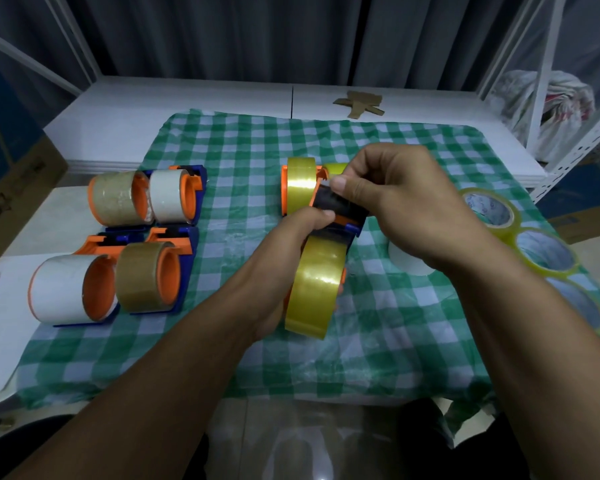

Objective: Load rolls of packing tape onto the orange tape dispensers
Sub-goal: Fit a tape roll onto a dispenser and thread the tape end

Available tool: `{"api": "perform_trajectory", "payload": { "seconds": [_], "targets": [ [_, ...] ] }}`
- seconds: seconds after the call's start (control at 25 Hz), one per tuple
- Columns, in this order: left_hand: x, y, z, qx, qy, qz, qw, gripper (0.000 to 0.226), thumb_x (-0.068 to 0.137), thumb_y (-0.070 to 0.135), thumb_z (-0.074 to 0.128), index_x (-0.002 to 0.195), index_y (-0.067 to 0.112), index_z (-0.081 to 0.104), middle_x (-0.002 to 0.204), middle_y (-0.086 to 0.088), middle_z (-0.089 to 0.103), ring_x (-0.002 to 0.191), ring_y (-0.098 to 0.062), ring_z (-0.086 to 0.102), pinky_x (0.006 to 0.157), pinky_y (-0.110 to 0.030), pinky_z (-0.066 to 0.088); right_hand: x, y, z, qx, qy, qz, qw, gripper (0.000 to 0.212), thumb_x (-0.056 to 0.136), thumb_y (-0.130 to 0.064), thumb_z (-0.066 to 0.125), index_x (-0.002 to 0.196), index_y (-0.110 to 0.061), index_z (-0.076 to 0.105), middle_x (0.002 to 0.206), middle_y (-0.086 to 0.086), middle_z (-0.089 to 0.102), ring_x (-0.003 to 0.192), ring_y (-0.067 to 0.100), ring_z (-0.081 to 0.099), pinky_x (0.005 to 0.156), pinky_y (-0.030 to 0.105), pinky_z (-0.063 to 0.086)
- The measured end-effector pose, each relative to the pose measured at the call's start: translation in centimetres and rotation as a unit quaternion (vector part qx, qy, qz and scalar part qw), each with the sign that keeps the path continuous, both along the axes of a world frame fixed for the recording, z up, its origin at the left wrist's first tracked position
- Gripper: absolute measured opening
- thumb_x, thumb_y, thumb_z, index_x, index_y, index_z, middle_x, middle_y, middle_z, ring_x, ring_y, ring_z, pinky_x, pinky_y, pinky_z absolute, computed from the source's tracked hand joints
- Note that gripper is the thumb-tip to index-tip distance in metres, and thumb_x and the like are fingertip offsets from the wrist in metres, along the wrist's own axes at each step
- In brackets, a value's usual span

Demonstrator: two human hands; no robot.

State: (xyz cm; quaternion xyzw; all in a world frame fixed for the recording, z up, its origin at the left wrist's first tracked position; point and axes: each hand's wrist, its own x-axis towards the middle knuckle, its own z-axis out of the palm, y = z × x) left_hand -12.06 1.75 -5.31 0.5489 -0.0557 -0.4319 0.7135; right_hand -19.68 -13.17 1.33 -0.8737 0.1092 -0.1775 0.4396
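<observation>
Far left: four loaded dispensers [187, 199] lie in two pairs on the checked cloth [243, 161]. They carry clear-brown, white, white and brown tape, and their orange hubs face right.
Centre, behind the hands: another orange dispenser [284, 188] stands on the cloth with a yellow roll on it, just beyond the person's fingers.
Left hand [291, 244]: it is curled round the held dispenser [343, 209] from the left, with the thumb lying along the top edge of the black part.
Task's thing: the held dispenser is lifted above the middle of the cloth, with its yellow roll [316, 285] mounted at the near end, tilted toward the person.
Right hand [395, 199]: it reaches over from the right, thumb and fingers pinching the black far end of the held dispenser.
Under the right wrist: a white roll [407, 263] lies flat on the cloth, partly hidden.
Right edge: a row of spare clear-yellow rolls [542, 252] runs along the cloth's side.
Back: a cardboard scrap [359, 103] sits on the white table.
</observation>
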Motion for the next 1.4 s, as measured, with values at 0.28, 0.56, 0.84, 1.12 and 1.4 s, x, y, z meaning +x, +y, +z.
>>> {"api": "perform_trajectory", "payload": {
  "seconds": [0.28, 0.56, 0.84, 1.12, 1.4],
  "targets": [
    [-3.2, 0.5, 2.3, 0.089, -0.102, -0.076, 0.988, 0.058, 0.065, 0.020, 0.067, 0.122, 0.019, 0.053, 0.090, -0.017, 0.066, 0.066, -0.027, 0.068, 0.062, -0.042, 0.058, -0.3, -0.2, 0.7, -0.052, 0.021, -0.016, 0.998, 0.023, 0.098, -0.032, 0.063, 0.083, -0.016, 0.061, 0.073, 0.002, 0.063, 0.064, 0.011, 0.053, 0.062, 0.038, 0.046],
    [-3.2, 0.3, 2.5, 0.112, -0.143, -0.081, 0.980, 0.056, 0.080, 0.022, 0.082, 0.128, 0.026, 0.053, 0.113, -0.012, 0.072, 0.092, -0.031, 0.073, 0.070, -0.040, 0.063, -0.1, -0.3, 0.7, -0.036, 0.013, -0.038, 0.999, 0.023, 0.098, -0.032, 0.064, 0.084, -0.013, 0.062, 0.076, 0.004, 0.066, 0.066, 0.013, 0.056, 0.066, 0.039, 0.049],
    [-3.3, 0.3, 2.5, 0.082, -0.109, -0.063, 0.989, 0.056, 0.077, 0.048, 0.080, 0.124, 0.028, 0.057, 0.108, -0.008, 0.073, 0.082, -0.033, 0.075, 0.074, -0.049, 0.061, 0.0, -1.0, 0.7, 0.068, 0.004, -0.062, 0.996, 0.023, 0.095, -0.028, 0.067, 0.080, -0.012, 0.061, 0.063, -0.003, 0.068, 0.064, 0.017, 0.061, 0.070, 0.047, 0.055],
    [-2.6, 0.0, 2.0, 0.013, -0.087, -0.051, 0.995, 0.056, 0.088, 0.063, 0.060, 0.132, 0.030, 0.063, 0.127, -0.014, 0.070, 0.116, -0.043, 0.066, 0.096, -0.065, 0.052, -0.3, -0.2, 1.4, 0.183, 0.024, -0.006, 0.983, 0.016, 0.095, -0.012, 0.066, 0.081, -0.009, 0.060, 0.062, 0.001, 0.071, 0.060, 0.015, 0.064, 0.065, 0.037, 0.051],
    [-2.4, 0.0, 2.3, -0.008, -0.103, -0.064, 0.993, 0.052, 0.091, 0.061, 0.054, 0.135, 0.032, 0.061, 0.129, -0.009, 0.070, 0.116, -0.040, 0.066, 0.094, -0.066, 0.053, -0.4, 0.0, 1.4, 0.199, 0.032, 0.007, 0.980, 0.018, 0.093, -0.010, 0.068, 0.077, -0.007, 0.060, 0.059, -0.002, 0.068, 0.058, 0.012, 0.063, 0.059, 0.030, 0.050]
  ]
}}
